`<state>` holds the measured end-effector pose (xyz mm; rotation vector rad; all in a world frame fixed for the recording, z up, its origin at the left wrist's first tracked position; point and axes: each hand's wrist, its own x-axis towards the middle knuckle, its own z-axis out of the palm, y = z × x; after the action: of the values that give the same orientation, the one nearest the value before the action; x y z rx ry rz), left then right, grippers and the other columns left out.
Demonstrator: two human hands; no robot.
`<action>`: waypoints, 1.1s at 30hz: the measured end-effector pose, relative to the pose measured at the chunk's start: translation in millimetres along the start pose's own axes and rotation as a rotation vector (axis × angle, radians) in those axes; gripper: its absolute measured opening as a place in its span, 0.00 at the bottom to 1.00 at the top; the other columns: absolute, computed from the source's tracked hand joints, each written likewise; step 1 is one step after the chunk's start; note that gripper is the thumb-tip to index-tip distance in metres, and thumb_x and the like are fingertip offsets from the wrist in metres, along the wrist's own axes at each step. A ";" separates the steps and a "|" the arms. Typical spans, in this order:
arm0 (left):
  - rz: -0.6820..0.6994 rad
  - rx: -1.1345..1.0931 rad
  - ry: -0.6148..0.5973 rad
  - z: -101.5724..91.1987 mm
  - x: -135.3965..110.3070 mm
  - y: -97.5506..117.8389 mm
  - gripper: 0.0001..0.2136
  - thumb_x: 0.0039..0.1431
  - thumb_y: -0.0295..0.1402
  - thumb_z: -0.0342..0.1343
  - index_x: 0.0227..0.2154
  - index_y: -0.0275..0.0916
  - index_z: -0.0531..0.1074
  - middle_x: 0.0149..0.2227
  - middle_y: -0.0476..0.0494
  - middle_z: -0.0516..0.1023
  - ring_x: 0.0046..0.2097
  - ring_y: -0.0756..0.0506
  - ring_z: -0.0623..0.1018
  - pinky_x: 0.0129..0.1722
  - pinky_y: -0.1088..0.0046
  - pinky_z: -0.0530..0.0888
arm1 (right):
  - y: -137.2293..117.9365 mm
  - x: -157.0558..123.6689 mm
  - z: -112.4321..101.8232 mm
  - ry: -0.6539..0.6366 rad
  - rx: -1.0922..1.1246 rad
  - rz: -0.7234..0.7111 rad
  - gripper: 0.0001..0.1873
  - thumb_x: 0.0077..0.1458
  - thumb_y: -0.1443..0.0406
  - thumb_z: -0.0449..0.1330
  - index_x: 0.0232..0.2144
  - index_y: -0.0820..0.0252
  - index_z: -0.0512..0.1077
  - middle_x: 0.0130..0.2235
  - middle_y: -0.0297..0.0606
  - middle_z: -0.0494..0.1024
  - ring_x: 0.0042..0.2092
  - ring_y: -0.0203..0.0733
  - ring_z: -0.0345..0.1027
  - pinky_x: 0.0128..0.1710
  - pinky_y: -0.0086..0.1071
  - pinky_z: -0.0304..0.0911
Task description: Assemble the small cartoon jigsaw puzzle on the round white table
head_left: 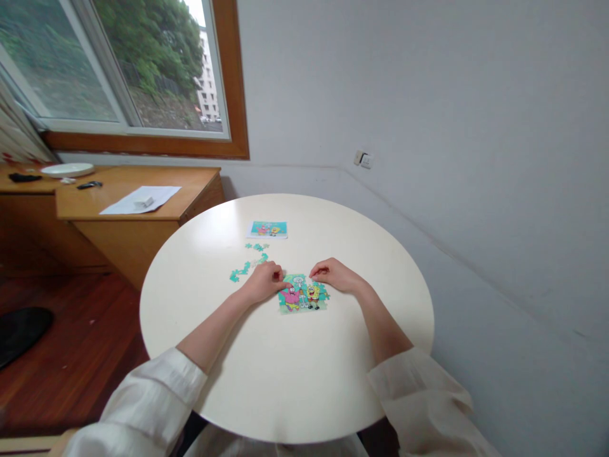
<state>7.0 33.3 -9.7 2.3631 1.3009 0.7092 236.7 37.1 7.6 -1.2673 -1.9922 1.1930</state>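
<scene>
A small, partly built cartoon jigsaw puzzle [303, 297] lies in the middle of the round white table [285, 374]. My left hand [264, 281] rests at the puzzle's upper left corner, fingers curled and pinched on something I cannot make out. At the upper right corner my right hand [333, 274] has its fingers curled together, the tips pressing at the puzzle's top edge. Several loose teal pieces [247, 261] are scattered just left of and behind my left hand. A reference picture card [268, 229] lies farther back on the table.
A wooden desk [137, 216] stands at the left under the window, with white paper [141, 199], a white plate [67, 169] and small dark items on it. A grey wall runs close along the right. A dark round object [21, 330] lies on the wooden floor.
</scene>
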 end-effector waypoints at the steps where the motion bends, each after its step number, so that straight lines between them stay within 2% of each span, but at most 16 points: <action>1: -0.003 0.000 0.000 -0.2 -0.1 0.3 0.14 0.44 0.41 0.61 0.19 0.36 0.67 0.22 0.49 0.65 0.27 0.50 0.65 0.28 0.75 0.61 | 0.2 0.3 0.1 0.001 -0.003 0.000 0.10 0.40 0.63 0.60 0.25 0.67 0.73 0.21 0.34 0.71 0.26 0.33 0.60 0.28 0.29 0.56; 21: -0.012 0.009 -0.017 -0.1 -0.1 -0.3 0.12 0.45 0.40 0.60 0.20 0.36 0.68 0.23 0.50 0.66 0.28 0.50 0.65 0.29 0.75 0.61 | 1.6 1.2 2.0 0.031 0.024 -0.002 0.12 0.39 0.61 0.61 0.25 0.66 0.73 0.22 0.33 0.70 0.26 0.34 0.60 0.29 0.30 0.56; 33: -0.022 -0.004 -0.005 1.3 -0.1 -1.8 0.12 0.45 0.41 0.60 0.19 0.36 0.68 0.23 0.49 0.67 0.28 0.50 0.66 0.29 0.75 0.61 | -1.1 1.1 2.9 0.036 -0.066 0.000 0.09 0.40 0.65 0.59 0.26 0.66 0.73 0.19 0.31 0.66 0.25 0.32 0.57 0.26 0.28 0.54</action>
<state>6.4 34.0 -11.7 2.3427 1.3200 0.6986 233.5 36.6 7.0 -1.3117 -2.0211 1.1048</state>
